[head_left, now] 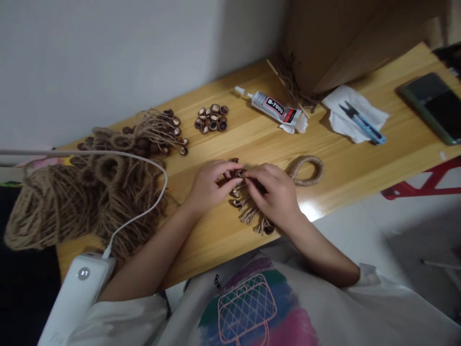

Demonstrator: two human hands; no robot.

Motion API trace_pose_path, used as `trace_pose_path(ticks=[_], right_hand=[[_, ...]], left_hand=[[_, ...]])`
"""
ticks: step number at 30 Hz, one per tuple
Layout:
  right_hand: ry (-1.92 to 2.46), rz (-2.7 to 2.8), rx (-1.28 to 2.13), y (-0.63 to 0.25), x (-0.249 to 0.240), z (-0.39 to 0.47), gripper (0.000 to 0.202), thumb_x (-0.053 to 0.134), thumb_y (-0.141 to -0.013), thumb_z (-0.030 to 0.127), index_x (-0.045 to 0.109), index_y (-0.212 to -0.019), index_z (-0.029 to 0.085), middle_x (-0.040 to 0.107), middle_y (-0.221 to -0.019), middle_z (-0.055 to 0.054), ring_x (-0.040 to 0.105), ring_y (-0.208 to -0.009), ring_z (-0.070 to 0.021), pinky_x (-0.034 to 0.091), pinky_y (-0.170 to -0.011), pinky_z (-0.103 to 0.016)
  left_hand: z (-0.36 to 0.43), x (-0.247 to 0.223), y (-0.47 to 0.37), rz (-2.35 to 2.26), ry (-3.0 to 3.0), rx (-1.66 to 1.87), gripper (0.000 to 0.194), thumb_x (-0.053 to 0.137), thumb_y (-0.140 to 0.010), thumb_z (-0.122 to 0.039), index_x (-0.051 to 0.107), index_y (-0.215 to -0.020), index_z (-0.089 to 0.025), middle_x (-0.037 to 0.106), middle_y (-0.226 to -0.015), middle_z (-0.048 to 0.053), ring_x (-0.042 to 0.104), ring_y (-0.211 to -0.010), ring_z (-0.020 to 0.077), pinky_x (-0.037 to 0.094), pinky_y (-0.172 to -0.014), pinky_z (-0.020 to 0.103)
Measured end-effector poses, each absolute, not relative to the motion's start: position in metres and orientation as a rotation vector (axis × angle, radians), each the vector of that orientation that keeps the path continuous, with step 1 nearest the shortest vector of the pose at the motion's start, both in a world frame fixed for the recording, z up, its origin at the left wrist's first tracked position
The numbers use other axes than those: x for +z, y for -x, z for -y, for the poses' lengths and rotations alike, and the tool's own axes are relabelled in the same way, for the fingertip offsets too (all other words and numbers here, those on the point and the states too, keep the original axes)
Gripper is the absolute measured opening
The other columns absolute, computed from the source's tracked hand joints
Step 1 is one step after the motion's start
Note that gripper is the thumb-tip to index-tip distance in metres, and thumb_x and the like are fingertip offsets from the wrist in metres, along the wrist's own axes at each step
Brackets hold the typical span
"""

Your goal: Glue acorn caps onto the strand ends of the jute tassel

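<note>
My left hand (216, 186) pinches a small dark brown nutshell (240, 173) between thumb and fingers. Right against it, the closed fingertips of my right hand (275, 194) seem to grip the end of a jute cord, largely hidden by the fingers. Below the hands lies a fringe of jute cords (248, 213) with frayed ends, and a few nutshells (236, 203) sit among them. A jute-wrapped ring (307, 171) lies just beyond my right hand; whether it joins the fringe is hidden.
Several cut nutshells (212, 118) form a cluster behind the hands. A B-7000 glue tube (275, 108), blue thread snips (363, 124) on a tissue (336, 103), and a phone (434, 105) lie to the right. Jute bundles (54, 206) and a cabled power bank (77, 293) are left.
</note>
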State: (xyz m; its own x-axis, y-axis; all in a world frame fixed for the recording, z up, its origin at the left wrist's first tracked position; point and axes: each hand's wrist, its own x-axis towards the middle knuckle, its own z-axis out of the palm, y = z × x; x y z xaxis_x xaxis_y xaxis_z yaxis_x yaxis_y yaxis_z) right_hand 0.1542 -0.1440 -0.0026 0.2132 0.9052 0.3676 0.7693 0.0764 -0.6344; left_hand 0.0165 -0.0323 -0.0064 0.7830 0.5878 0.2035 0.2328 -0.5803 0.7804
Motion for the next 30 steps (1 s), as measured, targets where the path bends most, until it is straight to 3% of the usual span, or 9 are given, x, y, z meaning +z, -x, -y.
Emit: trace_pose_path(ticks=[30], right_hand=[[1.684, 1.597, 0.165, -0.1535, -0.0029, 0.1435, 0.016, 0.05, -0.087, 0.016, 0.065, -0.093, 0.015, 0.066, -0.082, -0.008, 0.061, -0.076, -0.0192, 0.049, -0.069, -0.032]], left_hand=[[0.0329, -0.0099, -0.0167, -0.581, -2.181, 0.636, 0.02, 0.066, -0.078, -0.018, 0.068, -0.098, -0.015, 0.069, -0.082, 0.004, 0.061, -0.071, 0.0122, 0.049, -0.068, 0.025]])
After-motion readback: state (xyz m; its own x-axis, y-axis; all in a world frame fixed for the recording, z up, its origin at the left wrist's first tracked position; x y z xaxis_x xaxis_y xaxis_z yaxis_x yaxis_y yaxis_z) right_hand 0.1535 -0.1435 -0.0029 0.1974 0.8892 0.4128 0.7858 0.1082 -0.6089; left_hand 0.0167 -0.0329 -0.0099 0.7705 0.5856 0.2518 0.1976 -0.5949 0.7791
